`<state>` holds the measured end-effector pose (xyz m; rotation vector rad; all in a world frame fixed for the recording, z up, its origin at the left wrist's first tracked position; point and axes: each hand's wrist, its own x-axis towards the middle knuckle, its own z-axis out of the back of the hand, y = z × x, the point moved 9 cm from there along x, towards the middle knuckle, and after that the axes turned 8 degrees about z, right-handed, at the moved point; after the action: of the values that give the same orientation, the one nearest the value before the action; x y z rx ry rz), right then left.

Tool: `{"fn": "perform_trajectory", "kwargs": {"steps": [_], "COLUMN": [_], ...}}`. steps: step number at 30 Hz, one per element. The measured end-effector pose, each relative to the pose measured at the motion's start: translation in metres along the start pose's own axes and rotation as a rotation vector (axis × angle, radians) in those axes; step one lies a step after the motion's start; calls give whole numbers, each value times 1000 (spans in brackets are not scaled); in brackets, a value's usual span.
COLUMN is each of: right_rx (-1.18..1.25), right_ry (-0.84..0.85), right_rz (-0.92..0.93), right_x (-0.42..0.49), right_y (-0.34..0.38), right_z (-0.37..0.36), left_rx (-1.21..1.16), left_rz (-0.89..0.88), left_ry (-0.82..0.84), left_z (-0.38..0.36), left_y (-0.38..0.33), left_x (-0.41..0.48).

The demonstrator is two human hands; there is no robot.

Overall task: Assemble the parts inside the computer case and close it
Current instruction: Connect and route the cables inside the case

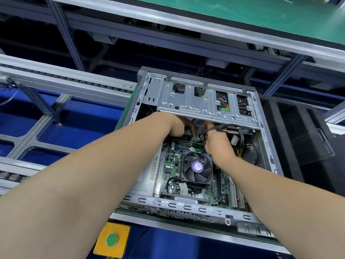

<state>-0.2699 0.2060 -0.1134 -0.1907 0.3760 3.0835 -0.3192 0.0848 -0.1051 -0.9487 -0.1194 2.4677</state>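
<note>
Looking down from the head camera, I saw the computer case lying open on its side, with both hands reaching into its far half. My left hand was tucked beneath the near edge of the metal drive cage, fingers curled downward toward the memory sticks. The cage and the hand itself hid the fingertips, so I could not tell whether it was grasping anything. Just beside it, my right hand was clenched around a cable bundle of black wires, which ran out from the fist and away to the right under the cage's edge. The two hands were close together, nearly touching. The cooling fan sat on the motherboard just nearer to me than the right hand, below its wrist and between my forearms. Well to the right of the right hand, outside the case, lay a black tray. Under my left forearm, near my elbow, a yellow box with a green button hung from the bench front.
</note>
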Motion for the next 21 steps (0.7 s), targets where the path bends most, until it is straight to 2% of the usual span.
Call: {"fn": "perform_trajectory", "kwargs": {"steps": [3,8,14,19,21], "right_rx": [16,16,14,70,80], "right_ry": [8,-16,-74,-105,-108], "right_rz": [13,23,25,-8,-4], "right_x": [1,-1,-4,-7,-7], "right_y": [0,0,1,-2,-3], "right_z": [-2,-1,4,8,8], "left_rx": [29,101,77,95,93], "left_rz": [6,123,20,129,109], "left_ry": [9,16,1,-2,-10], "left_z": [-2,-3,-1,-1,0], "left_y": [2,10,7,12,10], "left_x": [3,0,5,2,4]}}
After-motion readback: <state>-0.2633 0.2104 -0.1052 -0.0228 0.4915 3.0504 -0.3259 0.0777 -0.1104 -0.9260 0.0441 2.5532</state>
